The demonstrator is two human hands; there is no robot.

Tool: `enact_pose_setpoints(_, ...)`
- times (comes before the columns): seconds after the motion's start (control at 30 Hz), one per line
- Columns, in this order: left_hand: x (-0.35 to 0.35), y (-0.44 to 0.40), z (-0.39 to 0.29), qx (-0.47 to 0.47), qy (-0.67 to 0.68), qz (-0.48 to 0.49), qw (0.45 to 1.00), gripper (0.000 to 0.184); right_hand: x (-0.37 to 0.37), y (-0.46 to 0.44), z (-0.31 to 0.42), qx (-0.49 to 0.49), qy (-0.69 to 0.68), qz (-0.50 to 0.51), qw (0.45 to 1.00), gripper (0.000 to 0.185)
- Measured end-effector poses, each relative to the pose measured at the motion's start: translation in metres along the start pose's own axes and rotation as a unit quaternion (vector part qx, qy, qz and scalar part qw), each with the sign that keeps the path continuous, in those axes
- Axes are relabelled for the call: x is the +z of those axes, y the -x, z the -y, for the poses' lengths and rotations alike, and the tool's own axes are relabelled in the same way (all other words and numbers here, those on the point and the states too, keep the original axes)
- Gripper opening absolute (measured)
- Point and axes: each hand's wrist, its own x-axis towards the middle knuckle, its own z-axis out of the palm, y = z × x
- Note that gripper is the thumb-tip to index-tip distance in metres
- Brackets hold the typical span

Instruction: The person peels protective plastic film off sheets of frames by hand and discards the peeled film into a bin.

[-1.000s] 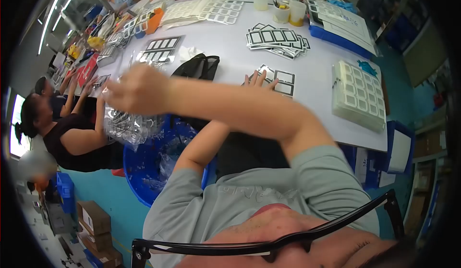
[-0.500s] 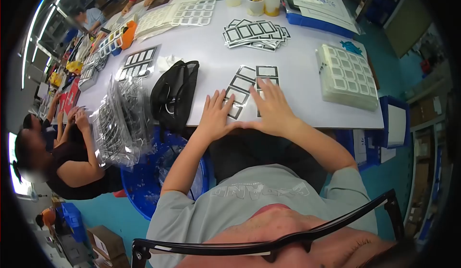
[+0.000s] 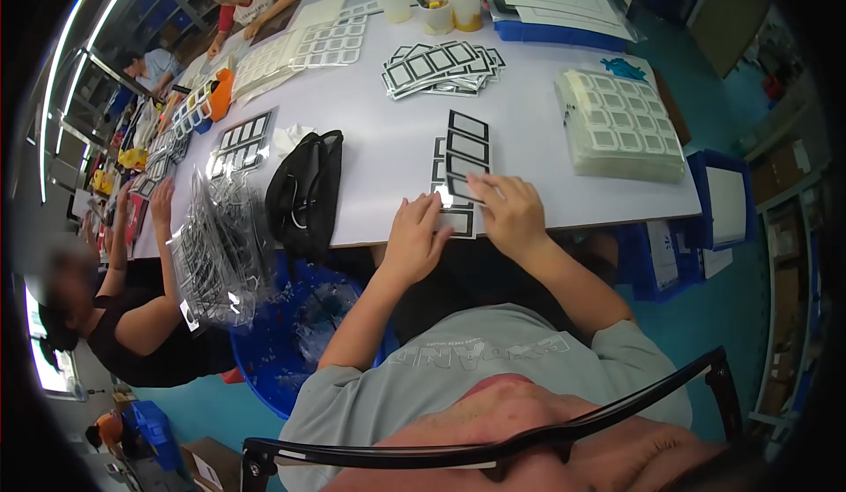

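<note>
A strip of black-framed white rectangles (image 3: 468, 150) lies partly over a second such strip (image 3: 456, 223) near the table's front edge. My right hand (image 3: 514, 214) has its thumb and fingers closed on the lower right end of the upper strip. At the left edge of the lower strip, my left hand (image 3: 416, 238) rests with fingers stretched out and thumb apart. Its fingertips touch the strip. Beyond both hands is a loose pile of similar framed strips (image 3: 436, 67).
A black mesh pouch (image 3: 304, 194) and clear plastic bags of strips (image 3: 220, 250) lie to the left. On the right is a stack of white-framed sheets (image 3: 621, 126). A blue bin (image 3: 273, 360) stands below the table edge. Co-workers sit at left and far left.
The two strips, earlier splayed side by side under both flattened hands, now overlap. My right hand has moved down to grip one strip's end; my left hand has turned toward the lower strip.
</note>
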Motion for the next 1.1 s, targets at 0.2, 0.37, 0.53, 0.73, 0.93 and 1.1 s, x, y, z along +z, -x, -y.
enact_pose_setpoints(0.2,-0.032,0.005,0.047,-0.113,0.030,-0.137,0.984,0.026,0.019,0.030,0.008,-0.123,0.001,0.155,0.980,0.055)
enact_pose_setpoints(0.37,-0.055,-0.003,0.043,-0.110,0.026,-0.136,0.984,0.022,0.009,0.006,-0.031,-0.296,-0.101,0.063,0.948,0.033)
enact_pose_setpoints(0.53,-0.053,-0.008,0.039,-0.104,0.035,-0.166,0.980,0.021,-0.054,-0.157,-0.071,-0.170,0.044,-0.134,0.975,0.035)
enact_pose_setpoints(0.73,-0.056,-0.026,0.044,-0.100,0.020,-0.172,0.980,0.021,0.023,-0.268,-0.079,-0.165,0.186,-0.184,0.951,0.027)
enact_pose_setpoints(0.93,-0.073,-0.106,0.085,-0.117,-0.032,-0.156,0.980,0.023,0.169,-0.215,-0.059,0.029,0.120,0.200,0.972,0.041)
enact_pose_setpoints(1.1,-0.086,-0.186,0.213,-0.209,-0.146,-0.153,0.955,0.026,0.131,-0.144,-0.035,-0.154,-0.034,0.107,0.982,0.037)
